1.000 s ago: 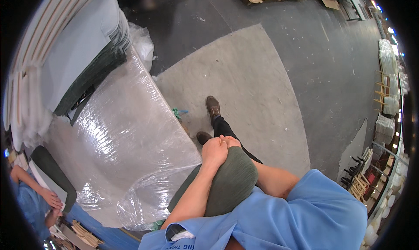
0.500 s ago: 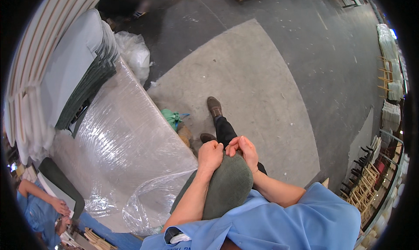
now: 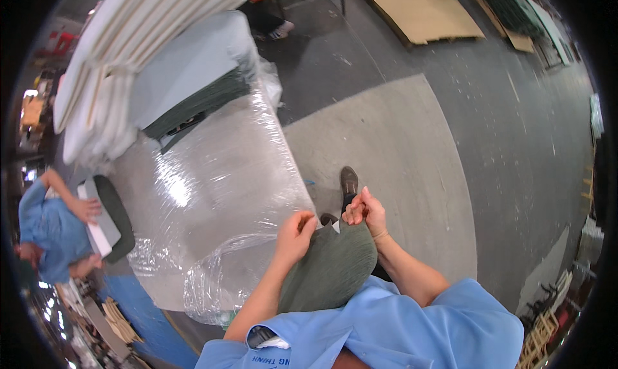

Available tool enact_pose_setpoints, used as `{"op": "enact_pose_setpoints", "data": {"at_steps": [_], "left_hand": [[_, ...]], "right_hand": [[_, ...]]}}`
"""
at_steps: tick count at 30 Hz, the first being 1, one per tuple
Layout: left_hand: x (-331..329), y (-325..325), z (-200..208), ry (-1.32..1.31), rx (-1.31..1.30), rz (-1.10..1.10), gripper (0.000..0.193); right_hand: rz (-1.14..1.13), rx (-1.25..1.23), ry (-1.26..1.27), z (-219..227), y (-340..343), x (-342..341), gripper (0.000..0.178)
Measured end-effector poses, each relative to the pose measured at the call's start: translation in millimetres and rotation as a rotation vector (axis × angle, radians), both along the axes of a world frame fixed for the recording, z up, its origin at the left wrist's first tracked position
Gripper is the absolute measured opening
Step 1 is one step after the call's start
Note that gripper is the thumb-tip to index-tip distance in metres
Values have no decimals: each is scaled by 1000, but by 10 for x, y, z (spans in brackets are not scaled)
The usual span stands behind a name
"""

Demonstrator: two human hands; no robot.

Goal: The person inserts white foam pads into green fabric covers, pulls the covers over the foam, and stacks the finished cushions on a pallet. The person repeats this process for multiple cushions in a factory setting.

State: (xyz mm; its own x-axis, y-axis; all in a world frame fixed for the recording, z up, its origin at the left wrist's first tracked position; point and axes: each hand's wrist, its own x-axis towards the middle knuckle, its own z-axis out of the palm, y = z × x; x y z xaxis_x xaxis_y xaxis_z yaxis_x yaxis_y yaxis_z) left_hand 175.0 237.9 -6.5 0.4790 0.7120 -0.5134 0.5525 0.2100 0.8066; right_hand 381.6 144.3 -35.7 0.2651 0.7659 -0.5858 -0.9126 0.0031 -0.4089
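Observation:
A dark green piece of ribbed fabric (image 3: 331, 266), rounded at one side like a cushion cover, lies across my lap against my blue shirt. At its far edge my right hand (image 3: 367, 216) is closed in a pinch on the fabric. My left hand (image 3: 296, 237) has curled fingers at the fabric's far left corner; its fingertips seem to pinch the edge, partly hidden. Between both hands a small white bit (image 3: 335, 227) shows at a notch in the edge. My shoe (image 3: 349, 179) is on the floor beyond.
Left of me stands a table wrapped in clear plastic film (image 3: 219, 176). It bears stacked green fabric pieces (image 3: 199, 102) and white padded panels (image 3: 129, 40). A co-worker in blue (image 3: 55, 221) handles a green-and-white piece (image 3: 112, 217). Cardboard (image 3: 418, 11) lies at the far side.
My hands have moved apart along the fabric's edge, and the white bit now shows between them. My view has turned left, bringing more of the table and co-worker in.

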Motion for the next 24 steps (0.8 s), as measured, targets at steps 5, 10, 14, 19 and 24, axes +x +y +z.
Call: {"op": "enact_pose_setpoints", "data": {"at_steps": [5, 10, 14, 19, 24], "left_hand": [[-784, -253, 292, 195, -104, 35, 39], [-1113, -428, 409, 29, -97, 217, 28], [-1046, -397, 303, 64, 390, 470, 20], [-930, -390, 390, 89, 677, 478, 18], [-1188, -487, 505, 179, 306, 389, 37]], "right_hand": [[94, 137, -31, 295, 295, -90, 53], [281, 155, -161, 551, 561, -138, 49], [813, 76, -526, 652, 869, 9, 44], [1772, 86, -1249, 1058, 1223, -57, 76], [2072, 33, -1777, 1207, 1465, -607, 57]]}}
